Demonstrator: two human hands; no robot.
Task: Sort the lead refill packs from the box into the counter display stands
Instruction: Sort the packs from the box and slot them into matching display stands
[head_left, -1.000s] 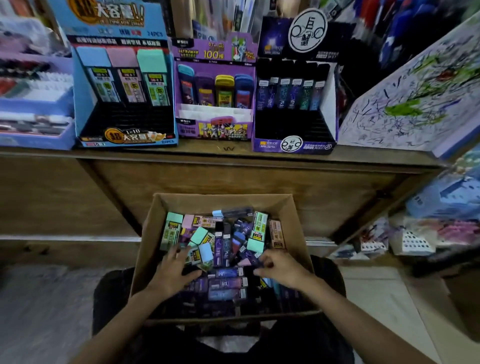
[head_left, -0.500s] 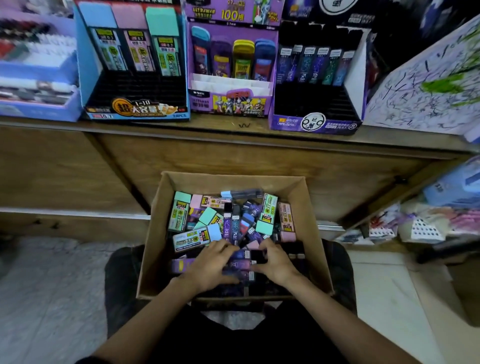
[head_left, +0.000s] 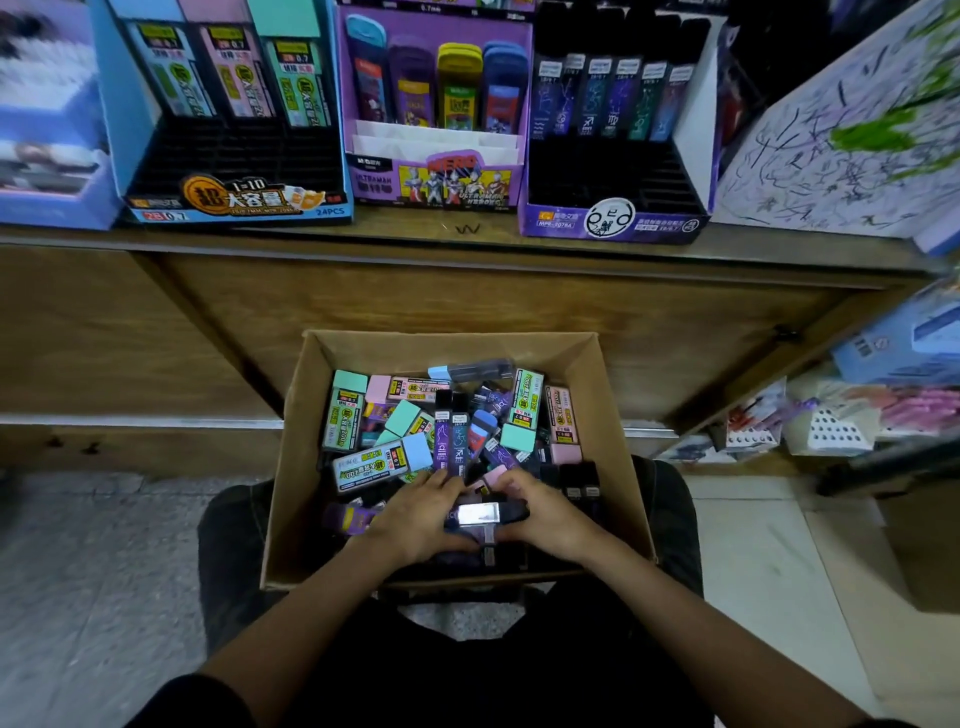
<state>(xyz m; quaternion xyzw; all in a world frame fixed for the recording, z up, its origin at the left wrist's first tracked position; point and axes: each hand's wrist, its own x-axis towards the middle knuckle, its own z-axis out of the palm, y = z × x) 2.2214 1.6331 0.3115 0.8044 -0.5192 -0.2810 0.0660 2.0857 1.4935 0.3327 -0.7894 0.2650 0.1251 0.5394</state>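
The wooden tabletop (head_left: 467, 232) runs across the upper part of the view and carries three display stands side by side. The blue stand (head_left: 234, 200) on the left holds three wide packs upright in its back row: blue, pink and green caps. The purple stand (head_left: 436, 179) in the middle holds four packs upright in its back row. The dark stand (head_left: 613, 218) on the right holds a row of slim dark packs at the back; its front slots show black. A white scribbled board (head_left: 857, 145) leans at the right edge.

Below the tabletop edge, an open cardboard box (head_left: 615, 415) rests on the person's lap. The lead refill packs (head_left: 384, 460) lie inside it in a loose, mixed heap, wide pastel-capped ones toward the far and left side, slim dark ones toward the middle and near side.

Both hands are inside the box at its near side. The left hand (head_left: 415, 519) and the right hand (head_left: 553, 519) curl their fingers around opposite ends of one dark pack (head_left: 485, 512), which lies crosswise between them just above the heap.
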